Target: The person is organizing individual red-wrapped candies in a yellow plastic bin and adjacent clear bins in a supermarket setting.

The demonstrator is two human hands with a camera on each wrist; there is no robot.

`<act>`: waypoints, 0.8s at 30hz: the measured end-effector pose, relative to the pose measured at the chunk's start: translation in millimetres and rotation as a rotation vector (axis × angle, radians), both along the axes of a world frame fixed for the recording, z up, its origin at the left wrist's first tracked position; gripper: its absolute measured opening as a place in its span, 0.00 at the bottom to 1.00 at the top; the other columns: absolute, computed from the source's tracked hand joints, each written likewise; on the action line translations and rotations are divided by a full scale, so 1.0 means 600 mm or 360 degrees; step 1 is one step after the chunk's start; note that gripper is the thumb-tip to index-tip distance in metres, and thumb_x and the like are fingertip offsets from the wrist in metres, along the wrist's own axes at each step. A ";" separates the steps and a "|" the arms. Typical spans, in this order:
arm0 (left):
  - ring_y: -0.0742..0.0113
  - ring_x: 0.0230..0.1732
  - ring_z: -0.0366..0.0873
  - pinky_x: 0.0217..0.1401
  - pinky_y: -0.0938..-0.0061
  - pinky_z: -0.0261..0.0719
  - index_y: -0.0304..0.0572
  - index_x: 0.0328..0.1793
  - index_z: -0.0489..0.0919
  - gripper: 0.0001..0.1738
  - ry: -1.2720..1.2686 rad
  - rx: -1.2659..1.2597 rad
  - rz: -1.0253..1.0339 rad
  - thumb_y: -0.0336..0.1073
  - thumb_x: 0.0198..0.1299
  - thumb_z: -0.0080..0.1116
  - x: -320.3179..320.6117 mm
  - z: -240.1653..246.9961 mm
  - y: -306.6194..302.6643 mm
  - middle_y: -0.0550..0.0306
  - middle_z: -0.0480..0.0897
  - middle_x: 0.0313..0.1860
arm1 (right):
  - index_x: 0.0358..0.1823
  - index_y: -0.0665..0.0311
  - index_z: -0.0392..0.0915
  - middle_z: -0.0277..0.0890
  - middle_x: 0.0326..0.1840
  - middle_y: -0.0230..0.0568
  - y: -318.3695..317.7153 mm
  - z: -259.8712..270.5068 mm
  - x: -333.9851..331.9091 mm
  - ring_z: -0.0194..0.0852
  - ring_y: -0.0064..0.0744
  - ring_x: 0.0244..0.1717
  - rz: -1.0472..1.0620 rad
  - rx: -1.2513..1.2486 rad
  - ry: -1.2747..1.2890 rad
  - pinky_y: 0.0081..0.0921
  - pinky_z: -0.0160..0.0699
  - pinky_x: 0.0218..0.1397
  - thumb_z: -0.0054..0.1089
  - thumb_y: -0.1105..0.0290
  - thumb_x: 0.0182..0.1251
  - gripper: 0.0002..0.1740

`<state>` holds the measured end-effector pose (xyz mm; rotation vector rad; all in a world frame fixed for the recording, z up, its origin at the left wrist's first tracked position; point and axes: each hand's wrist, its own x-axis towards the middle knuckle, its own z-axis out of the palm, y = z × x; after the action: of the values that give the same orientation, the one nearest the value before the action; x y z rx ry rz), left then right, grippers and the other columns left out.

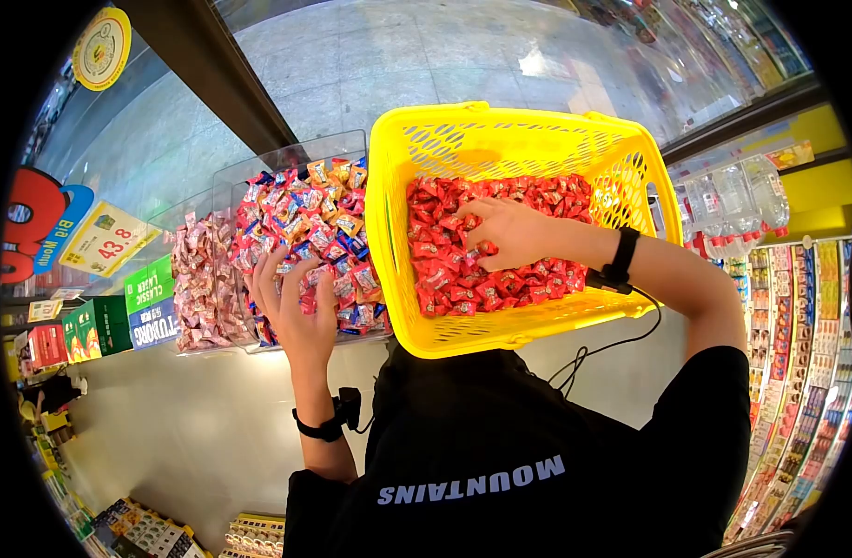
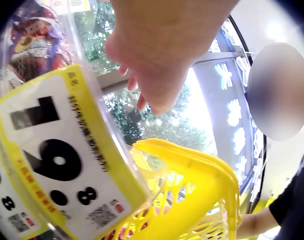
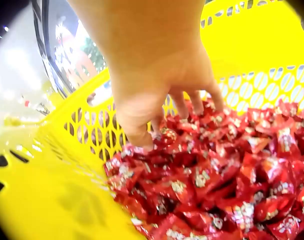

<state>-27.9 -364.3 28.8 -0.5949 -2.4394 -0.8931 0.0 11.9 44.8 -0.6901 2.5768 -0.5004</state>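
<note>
In the head view a yellow shopping basket (image 1: 381, 214) holds a heap of red-wrapped candies (image 1: 500, 288). My right hand (image 1: 511, 232) reaches into the basket, fingers spread apart and fingertips down at the red candies. The right wrist view has this hand (image 3: 167, 85) from behind, its thumb and fingertips at the edge of the heap. To the left, my left hand (image 1: 296, 302) is raised over a clear bin of mixed candies (image 1: 323, 209), fingers loosely bent and nothing between them. The left wrist view catches it above a price tag (image 2: 62, 155) and the basket's rim.
Pink-wrapped candies (image 1: 203, 270) fill a neighbouring bin compartment on the left. Beyond that stand beer boxes (image 1: 151, 302) and a price sign (image 1: 110, 240). Water bottles (image 1: 733, 205) and stocked shelves (image 1: 798, 372) are at right. A cable (image 1: 584, 358) runs from the right wrist strap.
</note>
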 end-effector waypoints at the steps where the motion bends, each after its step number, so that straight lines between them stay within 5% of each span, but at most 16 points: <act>1: 0.39 0.79 0.68 0.85 0.41 0.56 0.45 0.55 0.88 0.12 0.0015 0.0026 -0.0036 0.37 0.67 0.71 0.003 0.016 0.008 0.47 0.78 0.74 | 0.48 0.57 0.89 0.70 0.77 0.51 -0.002 0.012 0.000 0.70 0.55 0.76 0.0005 -0.0107 0.0131 0.53 0.72 0.77 0.75 0.60 0.61 0.15; 6: 0.38 0.85 0.60 0.88 0.35 0.47 0.55 0.53 0.89 0.20 -0.0062 0.0008 -0.0433 0.48 0.56 0.81 0.031 0.080 0.077 0.51 0.76 0.76 | 0.42 0.64 0.84 0.75 0.69 0.53 -0.049 0.091 0.002 0.78 0.56 0.67 0.0209 -0.0541 0.0678 0.49 0.80 0.70 0.78 0.66 0.57 0.15; 8: 0.38 0.85 0.59 0.89 0.31 0.39 0.56 0.49 0.90 0.21 -0.0213 -0.0065 -0.0565 0.54 0.54 0.83 0.043 0.100 0.108 0.53 0.76 0.76 | 0.40 0.64 0.85 0.76 0.63 0.49 -0.075 0.104 0.009 0.74 0.55 0.71 0.0212 -0.0569 0.0861 0.53 0.74 0.76 0.78 0.64 0.54 0.16; 11: 0.41 0.84 0.62 0.89 0.33 0.40 0.57 0.41 0.94 0.13 -0.0202 -0.0116 -0.0609 0.47 0.53 0.83 0.049 0.105 0.128 0.57 0.80 0.70 | 0.39 0.64 0.84 0.74 0.66 0.48 -0.101 0.108 0.026 0.72 0.56 0.71 0.0207 -0.0683 0.0850 0.52 0.73 0.77 0.79 0.64 0.55 0.16; 16: 0.45 0.82 0.66 0.89 0.32 0.42 0.58 0.38 0.94 0.08 -0.0078 -0.0029 -0.0410 0.43 0.53 0.83 0.043 0.109 0.101 0.61 0.82 0.68 | 0.48 0.61 0.87 0.73 0.71 0.49 -0.097 0.094 0.017 0.71 0.58 0.74 -0.0014 -0.0600 0.0574 0.53 0.70 0.78 0.80 0.57 0.60 0.21; 19: 0.43 0.80 0.68 0.88 0.33 0.47 0.56 0.40 0.94 0.08 -0.0002 0.0072 -0.0116 0.41 0.56 0.82 0.031 0.069 0.056 0.57 0.81 0.68 | 0.54 0.58 0.88 0.71 0.75 0.46 -0.069 0.006 0.020 0.67 0.57 0.77 -0.0020 -0.0115 0.0307 0.55 0.68 0.78 0.78 0.51 0.62 0.25; 24: 0.38 0.80 0.66 0.87 0.35 0.52 0.52 0.44 0.92 0.08 -0.0090 -0.0035 0.0147 0.39 0.61 0.78 0.025 0.018 0.013 0.53 0.79 0.70 | 0.48 0.55 0.90 0.71 0.75 0.45 -0.073 -0.079 0.023 0.61 0.56 0.81 0.0030 0.0262 0.0035 0.59 0.67 0.78 0.76 0.51 0.62 0.20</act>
<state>-12.7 -356.6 39.8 -0.4664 -2.5080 -0.8581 14.0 -32.0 -2.4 -0.6651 2.5936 -0.2717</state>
